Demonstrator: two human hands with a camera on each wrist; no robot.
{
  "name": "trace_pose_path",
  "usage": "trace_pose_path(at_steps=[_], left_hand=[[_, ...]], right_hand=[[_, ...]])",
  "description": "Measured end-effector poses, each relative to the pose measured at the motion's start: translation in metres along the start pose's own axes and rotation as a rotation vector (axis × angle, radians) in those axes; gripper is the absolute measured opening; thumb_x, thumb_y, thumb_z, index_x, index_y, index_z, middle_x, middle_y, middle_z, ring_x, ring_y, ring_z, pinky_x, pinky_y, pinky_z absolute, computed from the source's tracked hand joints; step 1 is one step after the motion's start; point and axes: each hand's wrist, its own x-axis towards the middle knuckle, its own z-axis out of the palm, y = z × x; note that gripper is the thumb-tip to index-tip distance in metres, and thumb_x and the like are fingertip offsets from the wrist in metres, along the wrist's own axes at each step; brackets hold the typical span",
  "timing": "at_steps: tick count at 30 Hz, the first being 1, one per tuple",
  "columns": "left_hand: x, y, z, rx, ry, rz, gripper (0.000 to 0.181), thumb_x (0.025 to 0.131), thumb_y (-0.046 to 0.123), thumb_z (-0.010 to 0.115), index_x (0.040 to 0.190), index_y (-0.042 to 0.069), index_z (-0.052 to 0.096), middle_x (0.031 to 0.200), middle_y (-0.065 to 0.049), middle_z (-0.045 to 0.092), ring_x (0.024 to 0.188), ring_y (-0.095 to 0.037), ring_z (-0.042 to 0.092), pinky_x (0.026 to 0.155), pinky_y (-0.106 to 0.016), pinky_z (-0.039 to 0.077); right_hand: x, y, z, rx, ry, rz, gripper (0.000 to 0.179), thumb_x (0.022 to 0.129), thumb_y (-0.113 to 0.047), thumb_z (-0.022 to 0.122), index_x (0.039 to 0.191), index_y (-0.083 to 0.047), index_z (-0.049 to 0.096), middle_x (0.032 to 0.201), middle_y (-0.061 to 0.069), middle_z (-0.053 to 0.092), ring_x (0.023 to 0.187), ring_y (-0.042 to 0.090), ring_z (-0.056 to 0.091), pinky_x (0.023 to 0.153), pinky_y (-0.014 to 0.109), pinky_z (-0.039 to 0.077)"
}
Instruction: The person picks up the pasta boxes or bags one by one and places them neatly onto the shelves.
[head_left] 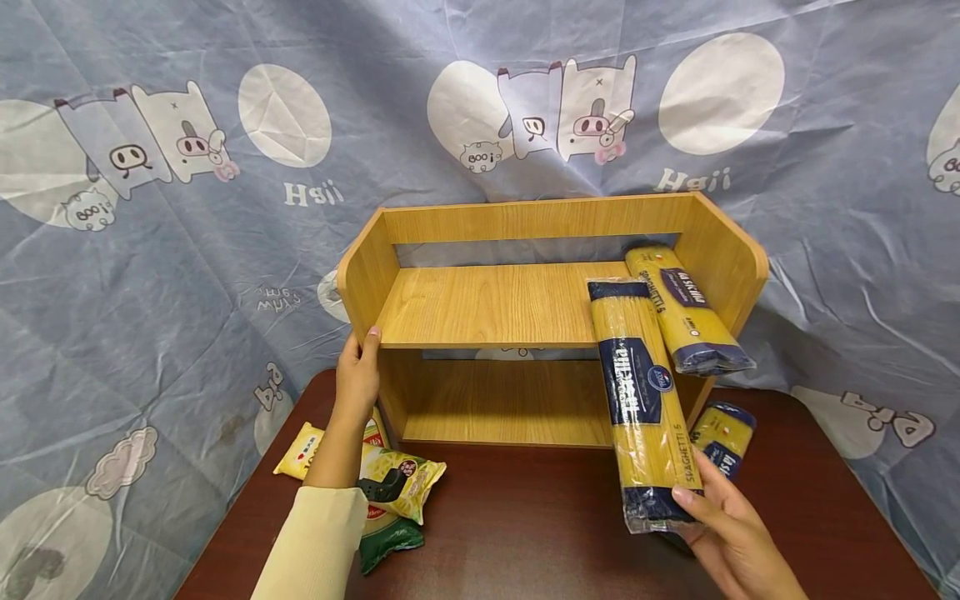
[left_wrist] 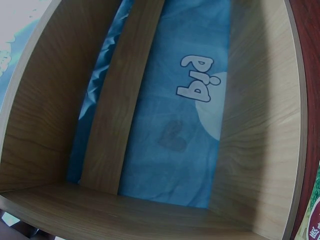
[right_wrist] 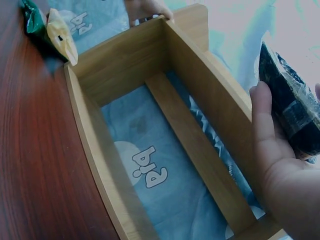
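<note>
In the head view a wooden two-level shelf (head_left: pixel 480 308) stands on the table. My left hand (head_left: pixel 358 375) grips its left side at the upper board's edge, thumb in front. My right hand (head_left: pixel 731 533) holds the lower end of a spaghetti pack (head_left: pixel 645 450), clear film with dark blue bands. This pack slants up, its top over the right part of the upper board. Behind it, another spaghetti pack (head_left: pixel 678 308) lies against the shelf's right wall, its lower end jutting past the front edge. The right wrist view shows the held pack's dark end (right_wrist: pixel 287 95) above my palm.
A third spaghetti pack (head_left: pixel 723 433) lies on the dark red table (head_left: pixel 525 517) right of the shelf, partly hidden. Left of it are a yellow bag (head_left: pixel 300 450), a yellow-white bag (head_left: pixel 420 483) and a green-ended bag (head_left: pixel 390 542), partly behind my left arm. A patterned cloth (head_left: pixel 480 108) hangs behind.
</note>
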Motion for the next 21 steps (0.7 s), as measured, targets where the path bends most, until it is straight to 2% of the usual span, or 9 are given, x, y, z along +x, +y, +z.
trace_pose_path(at_steps=[8, 13, 21], left_hand=[[0.0, 0.0, 0.0, 0.012, -0.005, -0.001, 0.06, 0.102, 0.057, 0.048, 0.152, 0.025, 0.044, 0.146, -0.016, 0.054, 0.13, -0.032, 0.052, 0.112, -0.051, 0.04], [0.0, 0.001, 0.0, 0.0, -0.001, 0.002, 0.059, 0.102, 0.056, 0.049, 0.151, 0.023, 0.046, 0.144, -0.016, 0.055, 0.129, -0.032, 0.052, 0.111, -0.05, 0.04], [0.001, 0.0, 0.001, -0.018, 0.003, 0.014, 0.058, 0.102, 0.054, 0.05, 0.149, 0.02, 0.048, 0.144, -0.016, 0.055, 0.131, -0.03, 0.051, 0.113, -0.048, 0.038]], right_hand=[[0.003, -0.005, 0.004, 0.113, -0.096, -0.097, 0.066, 0.103, 0.009, 0.013, 0.159, -0.024, 0.025, 0.154, 0.002, 0.045, 0.133, 0.021, 0.056, 0.107, 0.034, 0.05], [0.004, -0.009, 0.006, 0.131, -0.107, -0.096, 0.07, 0.101, 0.012, 0.014, 0.16, -0.026, 0.022, 0.158, 0.002, 0.041, 0.135, 0.021, 0.054, 0.108, 0.033, 0.049], [0.007, -0.014, 0.009, 0.02, -0.069, -0.082, 0.076, 0.1, 0.015, 0.023, 0.162, -0.028, 0.011, 0.161, -0.002, 0.034, 0.135, 0.016, 0.052, 0.108, 0.029, 0.049]])
